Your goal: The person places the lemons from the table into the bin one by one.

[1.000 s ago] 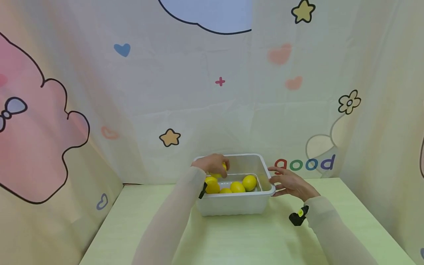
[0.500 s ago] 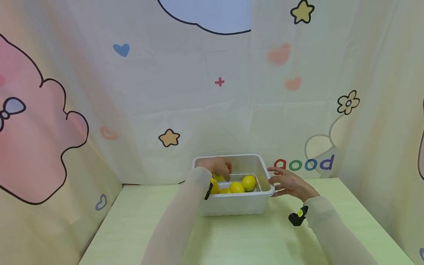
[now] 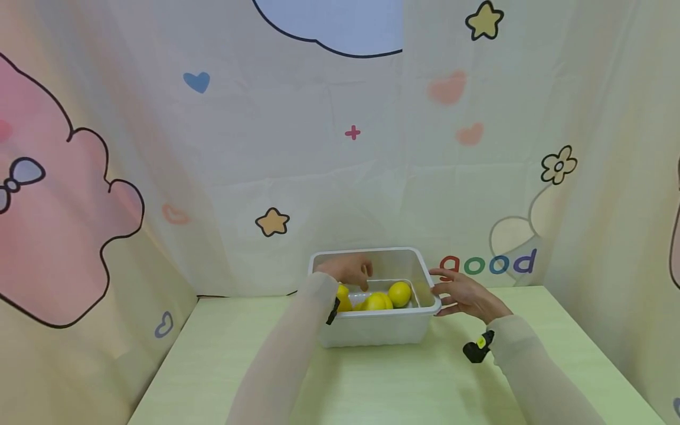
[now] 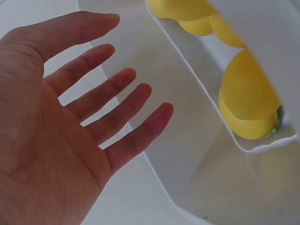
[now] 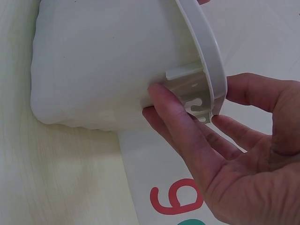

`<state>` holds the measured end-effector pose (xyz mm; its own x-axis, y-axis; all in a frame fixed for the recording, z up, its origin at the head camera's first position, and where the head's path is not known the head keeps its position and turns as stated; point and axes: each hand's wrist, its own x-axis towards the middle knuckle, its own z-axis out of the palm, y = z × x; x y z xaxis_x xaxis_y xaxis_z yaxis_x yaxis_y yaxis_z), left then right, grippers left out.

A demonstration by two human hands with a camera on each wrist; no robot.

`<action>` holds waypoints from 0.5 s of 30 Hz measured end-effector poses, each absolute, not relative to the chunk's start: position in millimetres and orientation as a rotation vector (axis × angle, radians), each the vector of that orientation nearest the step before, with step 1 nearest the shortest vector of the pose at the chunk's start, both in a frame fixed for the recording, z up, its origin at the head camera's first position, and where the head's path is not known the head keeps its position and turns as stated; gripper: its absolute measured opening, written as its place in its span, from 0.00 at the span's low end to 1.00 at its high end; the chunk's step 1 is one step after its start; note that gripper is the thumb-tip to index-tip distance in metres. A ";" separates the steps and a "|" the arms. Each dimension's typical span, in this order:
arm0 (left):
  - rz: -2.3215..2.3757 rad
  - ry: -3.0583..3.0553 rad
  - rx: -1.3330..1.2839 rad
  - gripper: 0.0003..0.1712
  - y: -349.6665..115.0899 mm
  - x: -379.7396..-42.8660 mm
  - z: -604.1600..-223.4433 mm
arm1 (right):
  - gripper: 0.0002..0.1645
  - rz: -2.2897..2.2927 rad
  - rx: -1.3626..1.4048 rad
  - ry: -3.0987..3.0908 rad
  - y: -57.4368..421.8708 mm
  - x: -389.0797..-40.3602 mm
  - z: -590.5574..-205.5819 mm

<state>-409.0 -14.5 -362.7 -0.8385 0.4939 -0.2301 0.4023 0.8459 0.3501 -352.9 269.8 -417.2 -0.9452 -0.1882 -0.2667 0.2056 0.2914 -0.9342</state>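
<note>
A white plastic bin (image 3: 376,328) stands on the table with several lemons (image 3: 399,293) inside. My left hand (image 3: 347,269) reaches over the bin's left side into it. In the left wrist view the fingers are spread and the palm holds nothing; a lemon (image 4: 251,86) rests against another one, apart from the fingertips. My right hand (image 5: 255,164) is at the bin's right side. Its longer fingers touch the outer wall below the rim (image 5: 206,47), and the thumb side meets the rim's edge. The left sleeve hides the bin's front left corner in the head view.
The pale green table (image 3: 382,386) stretches in front of the bin and to both sides. A printed curtain (image 3: 340,177) hangs right behind the bin, with further cloth at left and right. A black wrist camera (image 3: 478,347) sits on the right wrist.
The left hand held a lemon above the bin's left part, lowered it inside and let it go. A lemon now overlaps others near the front wall. The right hand has stayed still.
</note>
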 end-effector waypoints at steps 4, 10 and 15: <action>0.416 2.738 0.705 0.17 -17.4 -408.0 -365.8 | 0.42 -1.684 0.020 2.245 267.7 -351.2 -415.8; 0.473 2.765 0.694 0.19 -21.0 -403.3 -369.5 | 0.43 -1.666 0.022 2.256 266.3 -349.2 -415.3; 0.484 2.788 0.723 0.22 -27.9 -394.5 -369.7 | 0.43 -1.663 0.020 2.269 265.9 -348.8 -415.6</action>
